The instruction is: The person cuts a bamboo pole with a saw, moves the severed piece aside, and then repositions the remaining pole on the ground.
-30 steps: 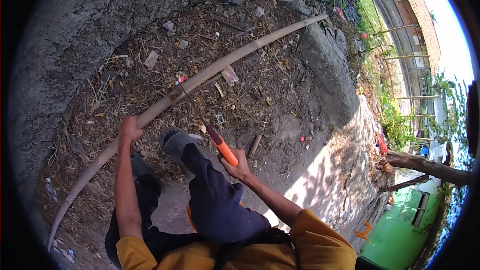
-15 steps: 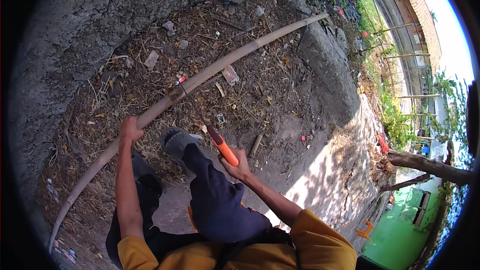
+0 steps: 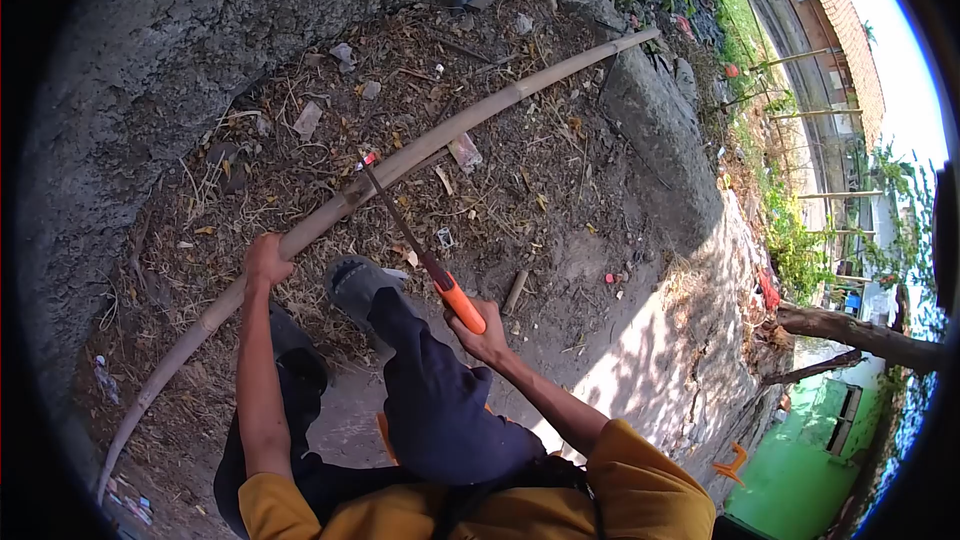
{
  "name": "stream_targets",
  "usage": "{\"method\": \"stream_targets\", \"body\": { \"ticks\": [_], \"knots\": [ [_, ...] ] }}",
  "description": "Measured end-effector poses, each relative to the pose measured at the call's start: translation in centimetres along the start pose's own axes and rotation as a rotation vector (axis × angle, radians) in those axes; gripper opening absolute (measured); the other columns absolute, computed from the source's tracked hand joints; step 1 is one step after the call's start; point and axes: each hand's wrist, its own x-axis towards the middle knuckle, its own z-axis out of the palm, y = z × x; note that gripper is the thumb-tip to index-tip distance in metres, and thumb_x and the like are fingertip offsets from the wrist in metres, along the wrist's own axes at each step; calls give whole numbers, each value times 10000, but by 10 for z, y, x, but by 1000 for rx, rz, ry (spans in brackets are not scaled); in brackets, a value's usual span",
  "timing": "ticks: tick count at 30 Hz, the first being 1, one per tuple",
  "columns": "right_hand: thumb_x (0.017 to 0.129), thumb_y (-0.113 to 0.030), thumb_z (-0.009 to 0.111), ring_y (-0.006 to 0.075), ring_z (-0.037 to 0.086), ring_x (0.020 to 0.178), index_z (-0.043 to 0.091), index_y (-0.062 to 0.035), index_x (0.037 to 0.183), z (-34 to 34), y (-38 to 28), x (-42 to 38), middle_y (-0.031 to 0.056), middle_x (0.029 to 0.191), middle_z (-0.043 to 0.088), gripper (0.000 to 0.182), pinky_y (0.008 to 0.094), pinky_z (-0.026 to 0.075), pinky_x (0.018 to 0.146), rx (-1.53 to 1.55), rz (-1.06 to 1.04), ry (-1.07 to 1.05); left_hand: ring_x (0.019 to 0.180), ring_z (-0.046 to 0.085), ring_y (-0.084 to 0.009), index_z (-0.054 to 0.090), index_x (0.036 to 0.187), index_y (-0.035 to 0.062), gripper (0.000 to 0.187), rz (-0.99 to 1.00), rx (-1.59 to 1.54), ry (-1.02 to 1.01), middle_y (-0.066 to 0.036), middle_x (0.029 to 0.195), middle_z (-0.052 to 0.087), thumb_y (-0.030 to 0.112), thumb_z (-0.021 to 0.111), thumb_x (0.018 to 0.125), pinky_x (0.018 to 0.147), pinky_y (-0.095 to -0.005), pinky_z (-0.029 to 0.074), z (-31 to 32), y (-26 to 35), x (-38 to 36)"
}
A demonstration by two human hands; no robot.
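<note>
A long bamboo pole (image 3: 440,132) runs diagonally over the littered ground, from the lower left up to a large stone. My left hand (image 3: 266,262) is wrapped round it below the middle. In my right hand (image 3: 488,336) is the orange handle of a saw (image 3: 457,302), fingers closed about the grip. Its narrow dark blade crosses the pole at a dark mark, with the tip past the far side. A grey boot (image 3: 362,285) is planted close to the pole, between my two hands.
The pole's upper end overlaps a big grey stone (image 3: 655,145). A rough wall (image 3: 140,70) rises along the left and top. Dry leaves, twigs and scraps of litter cover the soil. To the right are a tree trunk (image 3: 850,335) and a green wall (image 3: 800,450).
My right hand has shifted slightly down and right, with the saw's handle. More of the blade now shows across the pole. My left hand keeps its hold on the bamboo.
</note>
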Motion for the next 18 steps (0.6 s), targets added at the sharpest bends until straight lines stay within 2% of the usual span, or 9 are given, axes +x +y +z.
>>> {"method": "stream_targets", "body": {
  "ticks": [3, 5, 9, 11, 12, 15, 17, 18],
  "knots": [
    [806, -160, 665, 176, 524, 478, 597, 26, 746, -15, -1, -17, 101, 549, 511, 206, 364, 454, 538, 12, 5, -8, 989, 707, -350, 741, 1123, 110, 489, -3, -48, -37, -167, 1042, 739, 83, 729, 635, 908, -459, 563, 1, -9, 11],
    [799, -151, 661, 170, 522, 484, 604, 24, 745, -25, -3, -40, 89, 555, 518, 192, 353, 455, 539, -32, 100, -63, 991, 707, -350, 741, 1125, 119, 489, 5, -44, -28, -165, 1043, 738, 85, 729, 637, 909, -470, 560, 8, -8, 10],
    [794, -127, 660, 145, 546, 500, 625, 22, 766, -27, 0, -32, 79, 571, 540, 156, 332, 458, 539, -74, 7, -63, 995, 706, -357, 744, 1120, 150, 486, 3, 16, 94, -161, 1037, 732, 99, 728, 637, 910, -511, 545, 23, -7, 4],
    [854, -154, 656, 93, 506, 537, 632, 5, 791, -11, 10, -8, -1, 608, 557, 173, 301, 412, 514, -28, 57, -43, 1007, 702, -362, 743, 1116, 153, 486, -39, 52, 80, -161, 1039, 731, 112, 730, 632, 914, -515, 541, 24, -13, 1],
    [800, -110, 673, 123, 533, 514, 627, 22, 783, -3, 14, 7, 56, 580, 544, 141, 327, 450, 541, -33, 86, -15, 1010, 700, -365, 742, 1115, 152, 485, -53, 51, 58, -159, 1043, 731, 120, 732, 630, 916, -513, 542, 24, -15, 6],
    [825, -102, 674, 123, 518, 507, 638, 23, 795, 2, 25, 16, 56, 575, 526, 133, 323, 438, 534, -110, -25, -10, 1004, 703, -358, 745, 1096, 145, 461, -76, -8, 31, -159, 1041, 733, 118, 723, 636, 914, -499, 548, 4, -8, 5],
    [862, -130, 675, 100, 514, 523, 639, 17, 772, 1, 16, 9, 17, 584, 549, 177, 298, 433, 525, 97, 149, 40, 998, 707, -345, 752, 1077, 140, 434, 6, -23, 42, -160, 1046, 733, 121, 724, 644, 918, -480, 552, 15, -10, -2],
    [863, -129, 671, 93, 519, 534, 643, 18, 773, 1, 23, 7, 7, 592, 555, 175, 291, 432, 526, 91, 145, 29, 998, 707, -345, 752, 1077, 140, 434, -20, -31, 55, -160, 1046, 733, 121, 724, 644, 918, -480, 552, 16, -10, 1]
  ]
}}
